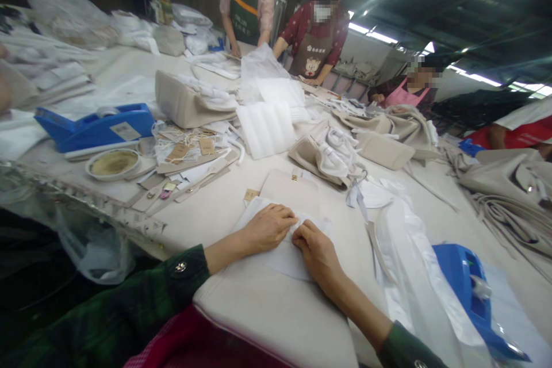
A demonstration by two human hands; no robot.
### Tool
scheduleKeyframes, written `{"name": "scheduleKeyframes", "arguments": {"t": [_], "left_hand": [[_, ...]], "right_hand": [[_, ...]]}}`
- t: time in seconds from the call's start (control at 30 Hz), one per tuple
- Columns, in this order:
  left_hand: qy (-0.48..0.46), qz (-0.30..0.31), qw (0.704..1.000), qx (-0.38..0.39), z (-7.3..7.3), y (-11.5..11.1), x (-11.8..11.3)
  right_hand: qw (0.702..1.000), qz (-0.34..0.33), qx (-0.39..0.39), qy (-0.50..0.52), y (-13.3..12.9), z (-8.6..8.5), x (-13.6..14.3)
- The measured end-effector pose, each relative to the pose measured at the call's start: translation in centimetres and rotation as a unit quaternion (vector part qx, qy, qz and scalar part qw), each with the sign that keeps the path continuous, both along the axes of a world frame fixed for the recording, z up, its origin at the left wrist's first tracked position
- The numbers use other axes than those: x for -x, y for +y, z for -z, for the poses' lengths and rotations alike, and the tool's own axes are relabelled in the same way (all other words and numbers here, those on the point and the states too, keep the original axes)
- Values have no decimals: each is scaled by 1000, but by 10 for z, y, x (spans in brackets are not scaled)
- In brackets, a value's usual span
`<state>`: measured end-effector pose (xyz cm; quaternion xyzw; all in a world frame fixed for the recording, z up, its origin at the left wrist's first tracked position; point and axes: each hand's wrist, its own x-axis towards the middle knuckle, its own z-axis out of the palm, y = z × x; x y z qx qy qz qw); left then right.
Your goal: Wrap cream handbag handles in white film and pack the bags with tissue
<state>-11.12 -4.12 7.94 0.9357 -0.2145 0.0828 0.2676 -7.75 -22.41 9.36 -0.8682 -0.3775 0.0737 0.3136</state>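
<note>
A beige handbag (280, 316) lies in front of me, its near edge over the table edge. Thin white paper (282, 261) covers its middle, and beyond it a beige flap (278, 184) with a small gold clasp (294, 177) shows. A brown paper tag (250, 194) sticks out at the flap's left. My left hand (269, 228) rests on the paper, fingers bent and pressed together at its edge. Close beside it, my right hand (317, 250) is curled, thumb and forefinger pinching the paper. The fingertips of both hands nearly meet.
A blue tape dispenser (97, 126), a round dish (112, 163) and strung tags (181, 146) stand left. Ahead are a paper-stuffed bag (321, 155) and white foam (267, 126). Another blue dispenser (463, 287) sits right. Several co-workers work around the table (190, 230).
</note>
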Motion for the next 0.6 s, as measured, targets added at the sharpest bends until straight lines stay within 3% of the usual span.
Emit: {"name": "scheduleKeyframes", "arguments": {"t": [0.2, 0.6], "left_hand": [[-3, -1, 1000, 0, 2, 1, -1], [-9, -2, 1000, 4, 4, 1, -1]], "right_hand": [[999, -11, -26, -25, -3, 3, 2], [997, -64, 16, -43, -7, 0, 6]]}}
